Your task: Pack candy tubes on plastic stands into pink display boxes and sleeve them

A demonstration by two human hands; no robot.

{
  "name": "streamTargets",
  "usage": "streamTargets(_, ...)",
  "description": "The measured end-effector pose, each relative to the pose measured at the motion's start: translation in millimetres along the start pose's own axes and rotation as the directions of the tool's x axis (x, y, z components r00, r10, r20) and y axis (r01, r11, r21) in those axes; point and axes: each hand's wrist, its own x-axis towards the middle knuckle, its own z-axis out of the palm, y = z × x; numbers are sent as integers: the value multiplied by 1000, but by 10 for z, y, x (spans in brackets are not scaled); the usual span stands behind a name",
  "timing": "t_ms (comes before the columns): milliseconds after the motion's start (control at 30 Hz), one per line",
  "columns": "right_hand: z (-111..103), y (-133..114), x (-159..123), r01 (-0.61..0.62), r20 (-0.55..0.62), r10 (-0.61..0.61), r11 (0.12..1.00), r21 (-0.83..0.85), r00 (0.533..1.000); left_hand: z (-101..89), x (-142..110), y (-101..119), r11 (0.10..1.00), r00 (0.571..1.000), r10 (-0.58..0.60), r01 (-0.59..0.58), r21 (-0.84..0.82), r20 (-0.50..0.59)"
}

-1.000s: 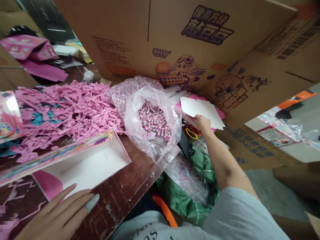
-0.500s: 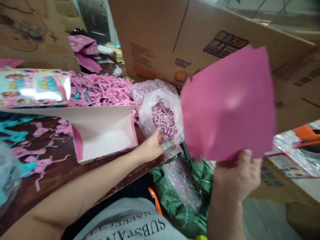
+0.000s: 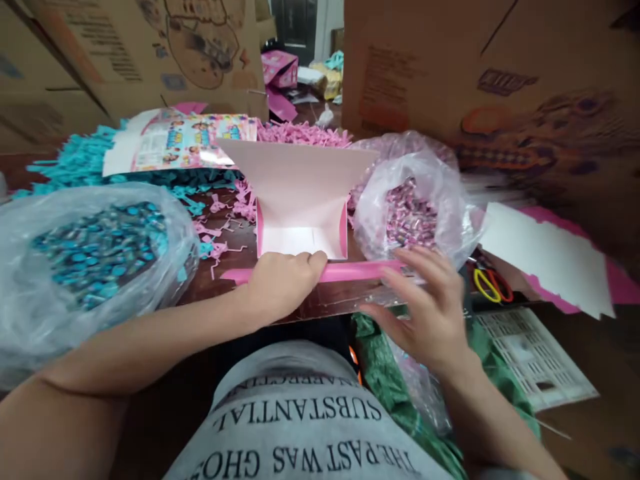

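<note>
My left hand (image 3: 287, 283) is closed on a pink card sheet (image 3: 353, 271), seen nearly edge-on along the table's front. Behind it stands an open box (image 3: 303, 241) with a white inside, pink side walls and its lid raised at the back. My right hand (image 3: 425, 303) has its fingers spread near the sheet's right end; whether it touches the sheet I cannot tell. Just beyond that hand a clear plastic bag (image 3: 370, 217) holds many small pink wrapped pieces (image 3: 410, 217).
At left lies a plastic bag (image 3: 175, 267) of blue pieces. Blue shreds (image 3: 85, 160), pink shreds (image 3: 310, 135) and printed card (image 3: 193, 143) lie behind. Scissors (image 3: 487, 285) and white-and-pink card (image 3: 550, 253) are at right. Large cartons (image 3: 415, 80) stand at the back.
My left hand has left the bag of pink pieces and now grips a pink sheet before the box. My right hand has let go of the raised pink sheet and opened. The view has swung left.
</note>
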Motion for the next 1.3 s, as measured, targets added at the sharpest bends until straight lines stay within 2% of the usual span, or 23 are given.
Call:
streamTargets(33,-6,-108,174,131,96,-126,990,-58,987,-29,-68,-9,998,999,32,-31,63,-10)
streamTargets(67,22,-219,343,236,239,-209,968,-88,948,-44,-125,-13,993,998,54,-51,108,-22)
streamTargets(100,78,-325,496,315,343,-265,944,-100,901,-47,-173,-16,988,997,65,-61,142,-29)
streamTargets(167,241,-506,715,411,514,-295,903,-124,805,-20,-249,-34,982,998,64,-60,179,-20)
streamTargets(233,420,-620,814,474,597,-298,866,-159,745,28,-310,-89,983,999,48,-48,176,7)
streamTargets(300,564,-654,833,532,634,-317,827,-180,706,62,-368,-214,990,999,34,-36,139,11)
streamTargets(367,646,-607,821,567,645,-344,806,-171,683,45,-433,-442,997,999,49,-50,56,8)
streamTargets(433,671,-493,808,560,639,-352,815,-151,684,-28,-499,-764,994,996,83,-82,-69,14)
streamTargets(500,674,-352,808,513,635,-329,850,-124,699,-127,-540,-1102,976,991,125,-113,-184,54)
streamTargets(567,701,-247,827,453,655,-296,888,-78,695,-209,-522,-1346,967,983,146,-118,-226,112)
streamTargets(633,782,-218,864,404,699,-302,915,21,648,-255,-435,-1442,972,975,153,-119,-202,160)
streamTargets(700,907,-247,905,374,726,-326,922,102,606,-286,-317,-1431,980,974,137,-108,-165,177)
streamTargets(733,974,-263,921,362,725,-325,925,110,608,-301,-267,-1419,981,975,131,-101,-169,180)
streamTargets(800,1089,-264,934,324,695,-285,943,79,660,-327,-222,-1437,959,980,115,-68,-274,161)
streamTargets(867,1162,-206,912,214,639,-214,974,79,738,-305,-260,-1537,863,998,36,-2,-505,57)
streamTargets(933,1209,-116,852,19,581,-109,987,158,806,-175,-342,-1674,651,987,-143,38,-758,-74)
streamTargets(1000,1266,-42,760,-185,529,22,949,256,849,79,-400,-1766,407,937,-331,37,-913,-109)
streamTargets(1067,1356,-10,661,-326,512,120,884,335,851,402,-394,-1768,208,903,-426,38,-977,-56)
streamTargets(1133,1462,-9,592,-393,546,129,828,400,828,689,-323,-1706,76,878,-479,42,-996,1)
streamTargets(1200,1556,-5,600,-426,596,81,776,466,799,854,-220,-1647,10,861,-507,50,-999,38)
streamTargets(1300,1648,42,786,-509,613,84,650,564,786,860,-76,-1646,11,891,-447,91,-996,76)
